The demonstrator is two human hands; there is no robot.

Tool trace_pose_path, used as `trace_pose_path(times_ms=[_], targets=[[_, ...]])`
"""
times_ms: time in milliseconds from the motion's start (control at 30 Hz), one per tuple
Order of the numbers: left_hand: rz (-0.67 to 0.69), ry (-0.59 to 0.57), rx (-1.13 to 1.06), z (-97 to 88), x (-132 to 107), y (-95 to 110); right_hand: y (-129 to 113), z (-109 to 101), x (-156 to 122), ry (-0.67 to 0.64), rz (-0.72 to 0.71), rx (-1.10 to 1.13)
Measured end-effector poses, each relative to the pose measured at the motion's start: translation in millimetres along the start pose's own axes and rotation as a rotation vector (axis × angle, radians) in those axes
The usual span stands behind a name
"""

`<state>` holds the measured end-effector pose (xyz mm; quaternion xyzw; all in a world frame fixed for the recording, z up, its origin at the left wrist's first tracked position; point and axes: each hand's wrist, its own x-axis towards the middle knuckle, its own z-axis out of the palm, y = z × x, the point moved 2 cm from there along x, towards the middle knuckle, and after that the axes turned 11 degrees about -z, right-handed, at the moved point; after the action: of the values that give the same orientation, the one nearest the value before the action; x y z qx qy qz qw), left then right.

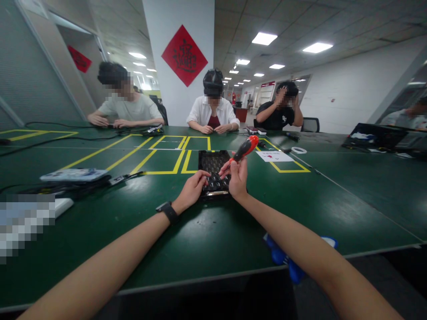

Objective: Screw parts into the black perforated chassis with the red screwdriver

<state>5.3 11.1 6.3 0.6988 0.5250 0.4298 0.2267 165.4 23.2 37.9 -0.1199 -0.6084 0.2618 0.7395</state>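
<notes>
A screwdriver with a red and black handle [246, 149] is in my right hand [238, 180], its handle tilted up to the right. Its tip end is hidden by my fingers. Under both hands a black case [213, 161] lies on the table, with several small pieces in its compartments. At the left edge of that case is my left hand [193, 189], fingers bent and pressed together over the compartments. Whatever they may pinch is too small to make out.
The green table [160, 249] carries yellow tape outlines. Phone-like devices and cables [75, 175] lie on the left. A white paper [274, 156] and a tape roll [299, 150] are to the right. A blue item [278, 253] sits below my right forearm. Several people sit across.
</notes>
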Motion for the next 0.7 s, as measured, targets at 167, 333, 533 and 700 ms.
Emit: trace_pose_path(times_ms=[167,333,533,700], targets=[[0.098,-0.024,0.097,0.9,-3.4,11.0,2.2,-9.4,4.8,0.094,0.058,-0.136],[0.206,-0.135,0.221,2.8,-8.5,21.6,4.9,-9.8,5.8,0.091,0.095,-0.201],[0.248,-0.199,0.319,2.6,-12.5,26.1,10.5,-9.6,5.2,0.012,0.145,-0.193],[0.255,-0.209,0.343,2.8,-13.4,26.0,10.3,-9.8,4.6,-0.016,0.139,-0.206]])
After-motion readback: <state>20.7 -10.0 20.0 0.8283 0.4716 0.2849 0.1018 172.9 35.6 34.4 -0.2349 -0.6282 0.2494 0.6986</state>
